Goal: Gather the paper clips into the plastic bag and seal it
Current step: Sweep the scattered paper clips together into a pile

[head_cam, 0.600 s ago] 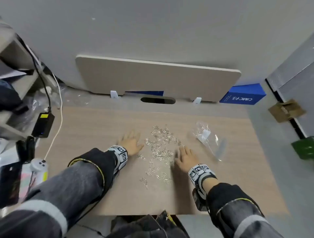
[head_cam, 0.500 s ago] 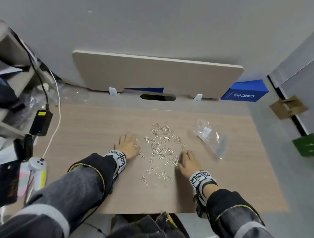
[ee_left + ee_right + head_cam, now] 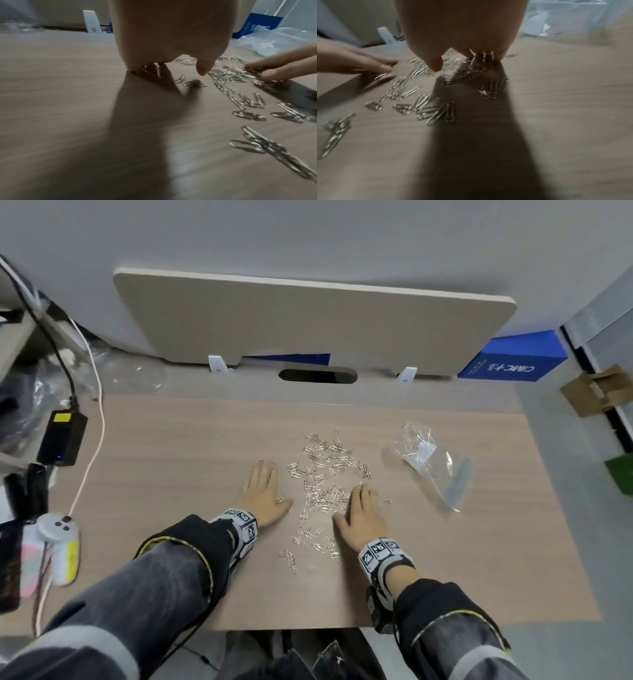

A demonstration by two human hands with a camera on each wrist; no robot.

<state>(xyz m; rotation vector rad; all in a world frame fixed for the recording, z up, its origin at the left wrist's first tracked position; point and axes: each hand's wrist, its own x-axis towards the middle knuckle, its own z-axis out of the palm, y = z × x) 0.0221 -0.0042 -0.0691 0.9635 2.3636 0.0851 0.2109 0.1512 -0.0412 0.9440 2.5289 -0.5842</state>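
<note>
Several silver paper clips (image 3: 323, 477) lie scattered in the middle of the wooden desk (image 3: 178, 460). My left hand (image 3: 263, 494) lies flat on the desk at the left edge of the scatter, fingers straight, with a few clips (image 3: 154, 70) under its fingertips. My right hand (image 3: 361, 513) lies flat at the right edge, fingers straight and pressing on clips (image 3: 481, 56). A clear plastic bag (image 3: 428, 463) lies crumpled on the desk to the right of the clips, apart from both hands. It also shows in the left wrist view (image 3: 274, 40) and the right wrist view (image 3: 565, 17).
A beige divider panel (image 3: 308, 316) stands along the desk's far edge, with a blue box (image 3: 510, 361) behind its right end. A black power adapter (image 3: 61, 436), cables and a white device (image 3: 58, 542) sit at the left. The desk's right edge drops to grey floor.
Both hands have slid a little toward me and inward over the desk, pushing clips closer together. The bag has not moved.
</note>
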